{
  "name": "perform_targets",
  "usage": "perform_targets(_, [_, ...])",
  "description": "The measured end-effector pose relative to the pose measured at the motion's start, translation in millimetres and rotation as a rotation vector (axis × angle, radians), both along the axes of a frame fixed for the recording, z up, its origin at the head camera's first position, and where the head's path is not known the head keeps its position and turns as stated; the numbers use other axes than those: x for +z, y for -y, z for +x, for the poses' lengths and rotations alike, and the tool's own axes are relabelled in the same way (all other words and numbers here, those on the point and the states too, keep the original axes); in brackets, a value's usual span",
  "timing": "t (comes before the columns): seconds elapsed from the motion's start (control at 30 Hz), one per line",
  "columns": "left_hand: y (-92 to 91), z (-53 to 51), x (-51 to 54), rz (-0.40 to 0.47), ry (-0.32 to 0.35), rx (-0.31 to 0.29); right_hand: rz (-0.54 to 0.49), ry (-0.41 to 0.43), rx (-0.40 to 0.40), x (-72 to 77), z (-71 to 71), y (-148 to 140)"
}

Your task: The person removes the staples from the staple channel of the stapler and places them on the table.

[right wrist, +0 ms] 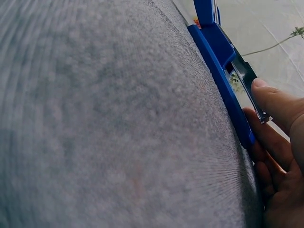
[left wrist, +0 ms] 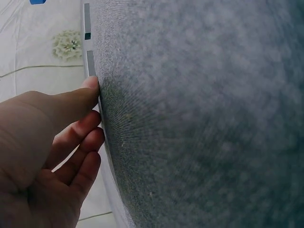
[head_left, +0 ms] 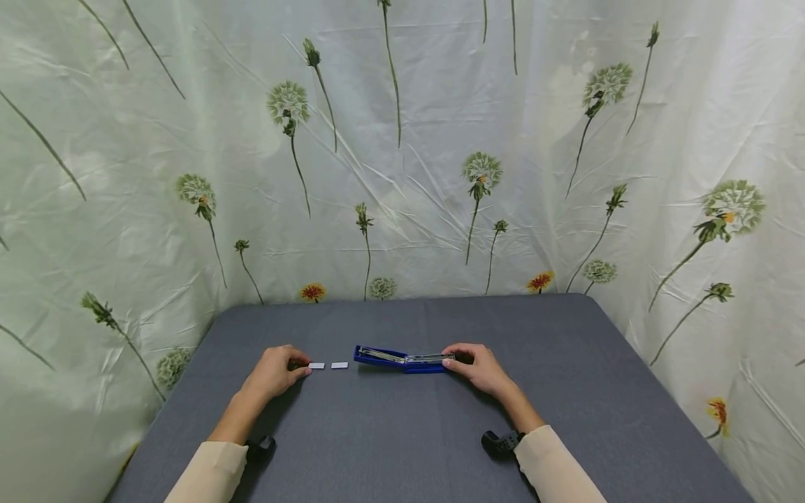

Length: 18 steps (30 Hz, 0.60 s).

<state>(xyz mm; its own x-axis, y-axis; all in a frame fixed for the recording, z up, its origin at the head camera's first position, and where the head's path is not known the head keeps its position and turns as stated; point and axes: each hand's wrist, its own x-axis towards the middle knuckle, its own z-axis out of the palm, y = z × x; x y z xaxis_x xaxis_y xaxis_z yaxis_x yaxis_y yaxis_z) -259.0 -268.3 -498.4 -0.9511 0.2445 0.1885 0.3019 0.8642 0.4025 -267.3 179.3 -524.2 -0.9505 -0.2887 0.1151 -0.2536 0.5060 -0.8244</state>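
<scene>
A blue stapler [head_left: 380, 358] lies swung wide open on the table, its top arm tilted up to the left and its metal magazine [right wrist: 244, 76] exposed. My right hand [head_left: 479, 366] grips the stapler's right end, thumb on the magazine and fingers by the blue base [right wrist: 223, 90]. To the left, two small silvery-white strips, apparently staples, lie in a row with a gap between them. My left hand [head_left: 277, 370] pinches the outer end of the nearer strip [left wrist: 91, 62] between thumb and fingers. The other strip [head_left: 339, 365] lies untouched between it and the stapler.
A dark grey cloth covers the table [head_left: 377, 433], whose far edge meets a pale curtain [head_left: 402, 175] printed with dandelions. Black straps with camera mounts [head_left: 501, 445] sit at the wrists, close above the cloth.
</scene>
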Motion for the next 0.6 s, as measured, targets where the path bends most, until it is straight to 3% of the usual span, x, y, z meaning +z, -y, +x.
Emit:
perform_targets(0.3, [3.7, 5.0, -0.5, -0.005, 0.031, 0.036, 0.009, -0.005, 0.010, -0.3, -3.5, 1.4])
perform_targets(0.6, [-6.4, 9.1, 0.6, -0.017, 0.036, -0.018, 0.058, -0.035, -0.023, -3.4, 3.9, -8.4])
